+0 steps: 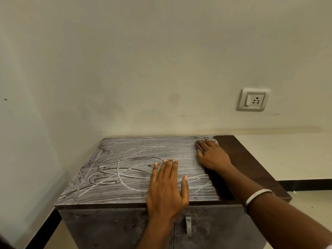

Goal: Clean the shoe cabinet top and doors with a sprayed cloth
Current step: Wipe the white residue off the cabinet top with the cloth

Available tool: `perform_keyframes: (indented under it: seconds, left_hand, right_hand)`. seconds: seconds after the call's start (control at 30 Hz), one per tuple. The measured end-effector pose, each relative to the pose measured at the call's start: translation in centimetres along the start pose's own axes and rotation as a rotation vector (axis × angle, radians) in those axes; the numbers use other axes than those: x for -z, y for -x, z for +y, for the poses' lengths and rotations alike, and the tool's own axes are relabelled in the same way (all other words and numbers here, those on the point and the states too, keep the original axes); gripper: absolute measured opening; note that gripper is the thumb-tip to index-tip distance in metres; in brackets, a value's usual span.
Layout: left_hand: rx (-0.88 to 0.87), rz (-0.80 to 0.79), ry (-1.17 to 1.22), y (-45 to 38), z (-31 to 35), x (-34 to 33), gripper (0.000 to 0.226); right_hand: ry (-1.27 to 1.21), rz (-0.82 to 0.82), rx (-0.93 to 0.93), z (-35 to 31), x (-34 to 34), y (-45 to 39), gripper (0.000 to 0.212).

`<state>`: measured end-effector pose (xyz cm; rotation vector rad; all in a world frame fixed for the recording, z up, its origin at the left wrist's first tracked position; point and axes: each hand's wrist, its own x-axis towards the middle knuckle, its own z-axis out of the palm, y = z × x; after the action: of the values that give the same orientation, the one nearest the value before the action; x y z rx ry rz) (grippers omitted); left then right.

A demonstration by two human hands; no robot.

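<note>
Dusty cabinet top (125, 177) could smear if your right hand (212, 155), fingers flat on the cloth (199, 146), skips strokes. Your left hand (166, 191), fingers straight, presses flat and may print the grime.

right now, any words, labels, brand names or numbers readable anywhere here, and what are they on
None can be read.
Cabinet top: only loops and streaks drawn in the dust, no clear letters or numbers.
Wall socket: a switch and pin holes, no visible marking.
Cabinet doors: no label or brand showing.
Bangle on the right wrist: plain.
</note>
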<state>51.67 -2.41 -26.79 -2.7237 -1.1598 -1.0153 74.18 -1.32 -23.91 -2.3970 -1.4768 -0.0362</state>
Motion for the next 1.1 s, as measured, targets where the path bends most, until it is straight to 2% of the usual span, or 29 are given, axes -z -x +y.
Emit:
perform_keyframes:
  seconds: [0.17, 0.37, 0.5, 0.67, 0.8, 0.97, 1.1]
  left_hand:
    - [0.005, 0.012, 0.001, -0.1, 0.0, 0.0, 0.058]
    - [-0.001, 0.014, 0.002, -0.1, -0.2, -0.1, 0.058]
    - [-0.003, 0.005, -0.011, 0.0, -0.2, -0.2, 0.058]
    - [-0.003, 0.001, -0.017, -0.1, -0.1, -0.2, 0.059]
    - [-0.004, 0.003, -0.016, -0.1, -0.3, -0.4, 0.063]
    - [-0.011, 0.015, -0.018, -0.1, -0.5, -0.7, 0.065]
    - [-0.022, 0.026, -0.021, -0.1, -0.4, -0.9, 0.065]
  right_hand:
    - [-0.012, -0.035, 0.006, 1.4, 0.3, -0.8, 0.056]
    - [0.022, -0.028, -0.147, 7.1, 1.3, -2.1, 0.064]
    - [0.038, -0.009, -0.163, 5.5, 0.9, -2.8, 0.059]
    - [-0.006, -0.042, -0.008, 1.3, -0.3, -3.1, 0.058]
    - [-0.018, -0.063, 0.024, 1.5, 0.8, -2.6, 0.055]
    - [-0.001, -0.013, -0.095, 6.1, 1.8, -3.4, 0.054]
    - [0.008, -0.023, -0.153, 6.2, 1.1, -4.6, 0.058]
